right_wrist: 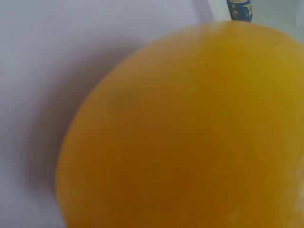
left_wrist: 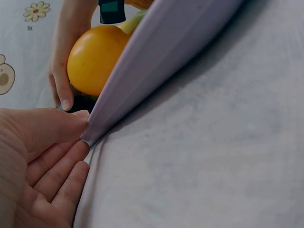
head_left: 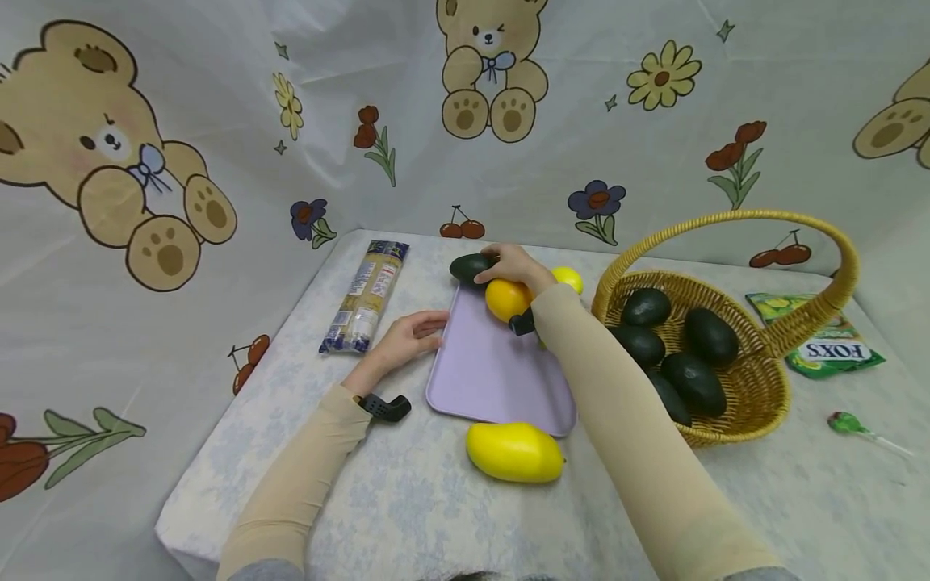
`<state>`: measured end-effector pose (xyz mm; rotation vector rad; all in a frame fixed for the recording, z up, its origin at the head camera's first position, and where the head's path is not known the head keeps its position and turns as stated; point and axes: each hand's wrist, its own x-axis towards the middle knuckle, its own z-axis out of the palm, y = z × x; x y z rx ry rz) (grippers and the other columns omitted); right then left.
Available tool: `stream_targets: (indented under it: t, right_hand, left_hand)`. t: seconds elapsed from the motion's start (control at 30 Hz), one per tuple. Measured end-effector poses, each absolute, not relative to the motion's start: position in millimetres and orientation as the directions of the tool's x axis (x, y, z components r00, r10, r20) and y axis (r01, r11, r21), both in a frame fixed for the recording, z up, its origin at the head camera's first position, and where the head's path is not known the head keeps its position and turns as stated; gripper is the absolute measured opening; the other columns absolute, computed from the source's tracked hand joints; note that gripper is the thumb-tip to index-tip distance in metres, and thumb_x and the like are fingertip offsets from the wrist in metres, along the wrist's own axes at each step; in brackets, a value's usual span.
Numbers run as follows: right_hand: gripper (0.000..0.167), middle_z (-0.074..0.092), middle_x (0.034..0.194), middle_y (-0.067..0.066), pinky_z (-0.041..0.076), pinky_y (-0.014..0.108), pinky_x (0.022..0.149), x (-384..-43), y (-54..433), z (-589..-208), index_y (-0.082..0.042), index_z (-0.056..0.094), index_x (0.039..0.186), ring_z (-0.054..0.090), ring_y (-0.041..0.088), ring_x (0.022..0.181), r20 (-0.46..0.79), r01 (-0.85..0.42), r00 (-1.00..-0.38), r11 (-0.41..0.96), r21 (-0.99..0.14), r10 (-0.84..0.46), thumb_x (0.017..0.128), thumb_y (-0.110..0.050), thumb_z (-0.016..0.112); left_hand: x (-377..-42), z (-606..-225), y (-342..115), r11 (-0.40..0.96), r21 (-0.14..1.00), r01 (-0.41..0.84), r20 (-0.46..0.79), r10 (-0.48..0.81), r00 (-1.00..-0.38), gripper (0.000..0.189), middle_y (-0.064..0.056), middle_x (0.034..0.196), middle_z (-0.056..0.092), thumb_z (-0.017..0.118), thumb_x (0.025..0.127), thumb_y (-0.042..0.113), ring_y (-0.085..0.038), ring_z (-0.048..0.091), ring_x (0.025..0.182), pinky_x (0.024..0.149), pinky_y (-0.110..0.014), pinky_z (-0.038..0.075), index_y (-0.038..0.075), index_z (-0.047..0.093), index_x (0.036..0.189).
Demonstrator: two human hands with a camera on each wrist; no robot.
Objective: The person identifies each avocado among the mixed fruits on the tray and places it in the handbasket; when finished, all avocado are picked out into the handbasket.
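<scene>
A dark green avocado (head_left: 469, 269) lies at the far left corner of the lilac tray (head_left: 487, 371). My right hand (head_left: 512, 265) grips it from above, fingers over its right side. Just below that hand, an orange, rounded fruit (head_left: 507, 300) sits on the tray; it fills most of the right wrist view (right_wrist: 190, 133), where the hand is out of sight. At the tray's left edge, my left hand (head_left: 407, 343) touches the rim with its thumb and fingertips, fingers loosely extended. Partly behind the right forearm is a yellow fruit (head_left: 567, 279).
A wicker basket (head_left: 756, 403) with a tall handle holds several avocados (head_left: 710, 336) on the right. Beyond it are a green FOX'S bag (head_left: 821, 347) and a lollipop (head_left: 845, 422). A yellow mango-shaped fruit (head_left: 514, 453) lies before the tray; a noodle-like packet (head_left: 366, 297) lies left.
</scene>
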<state>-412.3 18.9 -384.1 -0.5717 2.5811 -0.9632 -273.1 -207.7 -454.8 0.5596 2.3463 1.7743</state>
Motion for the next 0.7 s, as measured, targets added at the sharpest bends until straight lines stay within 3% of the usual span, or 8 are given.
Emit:
stream_targets:
  t: [0.2, 0.43, 0.7]
  right_hand:
    - [0.063, 0.046, 0.135, 0.014, 0.036, 0.043, 0.104, -414.4, 21.0, -387.5, -0.004, 0.048, 0.134, 0.044, 0.029, 0.116, -0.157, -0.265, -0.868, 0.707, -0.656, -0.472, 0.082, -0.026, 0.074]
    - [0.066, 0.051, 0.129, 0.015, 0.041, 0.039, 0.099, -414.3, 19.7, -382.3, -0.001, 0.046, 0.134, 0.047, 0.028, 0.109, -0.105, -0.292, -0.872, 0.679, -0.674, -0.479, 0.081, -0.028, 0.075]
    - [0.06, 0.056, 0.12, 0.014, 0.048, 0.035, 0.089, -401.8, 9.8, -337.4, -0.001, 0.049, 0.131, 0.052, 0.026, 0.101, 0.123, -0.448, -0.835, 0.531, -0.719, -0.537, 0.081, -0.022, 0.074]
  left_hand:
    - [-265.5, -441.9, -202.1, 0.211, 0.958, 0.196, 0.093, 0.418, -0.904, 0.048, -0.03, 0.136, 0.042, 0.059, 0.089, -0.008, -0.042, 0.04, 0.126, 0.107, -0.047, 0.034, -0.015, 0.042, 0.133]
    - [-255.9, -428.9, -195.5, 0.232, 0.953, 0.195, 0.084, 0.415, -0.906, 0.048, -0.031, 0.135, 0.043, 0.059, 0.088, -0.009, -0.043, 0.04, 0.126, 0.107, -0.047, 0.034, -0.017, 0.041, 0.132]
    - [-272.5, -452.6, -206.3, 0.268, 0.941, 0.209, 0.103, 0.359, -0.928, 0.048, -0.022, 0.134, 0.049, 0.064, 0.087, -0.003, -0.033, 0.046, 0.124, 0.105, -0.036, 0.039, -0.007, 0.048, 0.132]
